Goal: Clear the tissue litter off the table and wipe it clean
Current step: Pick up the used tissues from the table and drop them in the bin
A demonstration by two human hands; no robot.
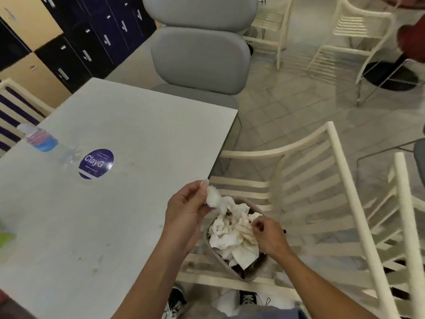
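Observation:
A small bin (249, 276) stands on the slatted seat of a cream chair (299, 180) beside the table's right edge. It is heaped with crumpled white tissues (232, 236). My left hand (187, 208) pinches a wad of tissue (212, 196) just above the bin's rim. My right hand (268, 236) rests on the pile at the bin's right side, fingers curled around a bit of tissue. The pale table top (110, 203) shows faint smudges and no loose tissue in view.
A plastic water bottle (42, 140) lies on the table's left part next to a round purple sticker (96, 163). A green object (5, 236) sits at the left edge. A grey padded chair (197, 58) stands at the far side, more cream chairs (358, 31) to the right.

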